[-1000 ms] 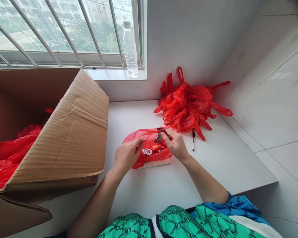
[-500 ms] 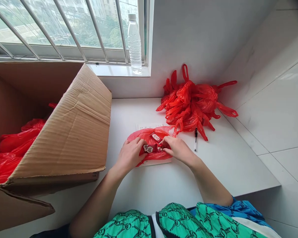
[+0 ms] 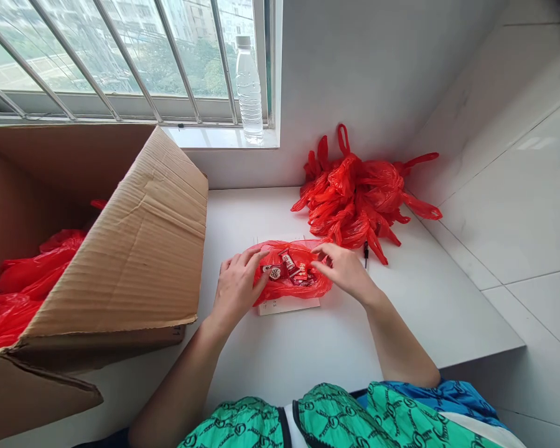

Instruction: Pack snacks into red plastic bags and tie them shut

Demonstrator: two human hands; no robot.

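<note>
On the white tabletop lies a red plastic bag [image 3: 284, 290], its mouth spread open. Several small sweets in dark red wrappers [image 3: 289, 264] with white lettering show inside it. My left hand [image 3: 238, 280] rests along the bag's left side, thumb apart from the fingers, with nothing held. At the bag's right edge is my right hand [image 3: 348, 270], also open, its thumb and forefinger apart near the plastic. Under the bag a white paper or notepad [image 3: 289, 305] sticks out at the front; most of it is hidden.
A heap of tied red plastic bags [image 3: 359, 199] sits against the back wall, with a black pen [image 3: 366, 252] beside it. To the left stands a large cardboard box [image 3: 121, 261] holding red bags [image 3: 42, 267]. A water bottle [image 3: 249, 93] stands on the windowsill [image 3: 205, 137].
Both hands have loosened and drawn outward from the sweets. The sweets lie rearranged in the more widely opened bag. More of the paper's front edge shows.
</note>
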